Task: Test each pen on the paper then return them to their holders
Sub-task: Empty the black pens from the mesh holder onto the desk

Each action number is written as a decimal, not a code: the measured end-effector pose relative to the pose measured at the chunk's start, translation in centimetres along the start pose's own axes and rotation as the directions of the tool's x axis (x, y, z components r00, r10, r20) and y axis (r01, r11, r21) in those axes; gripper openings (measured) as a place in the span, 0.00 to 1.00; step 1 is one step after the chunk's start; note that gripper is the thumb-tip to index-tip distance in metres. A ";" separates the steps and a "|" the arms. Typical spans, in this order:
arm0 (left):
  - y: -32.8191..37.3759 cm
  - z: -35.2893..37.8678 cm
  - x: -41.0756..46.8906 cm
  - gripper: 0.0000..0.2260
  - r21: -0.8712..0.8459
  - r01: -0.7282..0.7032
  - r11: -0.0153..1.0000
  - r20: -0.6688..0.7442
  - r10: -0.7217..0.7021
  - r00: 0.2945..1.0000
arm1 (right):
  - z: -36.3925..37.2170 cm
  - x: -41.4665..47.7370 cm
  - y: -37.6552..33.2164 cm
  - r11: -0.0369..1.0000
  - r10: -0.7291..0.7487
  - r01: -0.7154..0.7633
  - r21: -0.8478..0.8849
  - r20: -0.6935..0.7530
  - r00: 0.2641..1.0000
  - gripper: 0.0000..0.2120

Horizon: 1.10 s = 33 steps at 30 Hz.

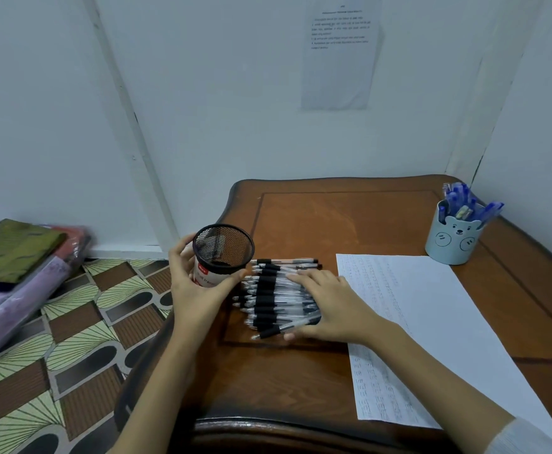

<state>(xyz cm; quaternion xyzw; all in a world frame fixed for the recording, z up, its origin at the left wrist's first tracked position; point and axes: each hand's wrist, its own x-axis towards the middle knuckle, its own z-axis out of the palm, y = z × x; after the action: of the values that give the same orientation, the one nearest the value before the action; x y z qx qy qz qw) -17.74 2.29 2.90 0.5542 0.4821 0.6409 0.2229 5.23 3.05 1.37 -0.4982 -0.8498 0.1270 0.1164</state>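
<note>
Pens (268,291) under right grip (330,303) (palm down); left grip (193,285) holds mesh holder (224,247).

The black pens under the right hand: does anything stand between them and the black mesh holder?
Nothing visible does. The left hand grips the mesh holder right beside the pile of black pens, at their tip ends, and its mouth is uncovered. The right hand rests on the pile.
</note>
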 end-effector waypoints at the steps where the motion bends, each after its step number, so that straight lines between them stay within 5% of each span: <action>1: 0.1 0.1 0.0 0.38 -0.007 0.005 1.000 0.001 -0.005 1.000 | 0.3 -0.1 -0.1 1.000 0.008 -0.008 -0.007 -0.012 1.000 0.52; 12: 0.4 0.8 -0.4 0.39 -0.044 0.068 0.997 -0.005 -0.068 0.998 | 0.4 0.4 -2.0 0.992 0.124 -0.122 0.043 -0.040 0.992 0.47; 28: 0.9 0.0 -1.1 0.41 -0.098 0.144 0.985 -0.042 -0.149 0.988 | 2.3 -1.9 -2.8 0.983 0.014 -0.022 -0.181 -0.044 0.999 0.49; 33: 1.3 0.0 -0.9 0.41 -0.106 0.134 0.985 -0.047 -0.140 0.989 | 1.2 -2.0 -2.5 0.999 -0.005 0.000 -0.049 -0.099 0.995 0.45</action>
<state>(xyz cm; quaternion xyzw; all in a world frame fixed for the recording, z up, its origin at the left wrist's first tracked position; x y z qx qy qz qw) -17.12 1.01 3.60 0.4900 0.4913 0.6628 0.2815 3.78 0.03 0.90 -0.5056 -0.8465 0.0812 0.1461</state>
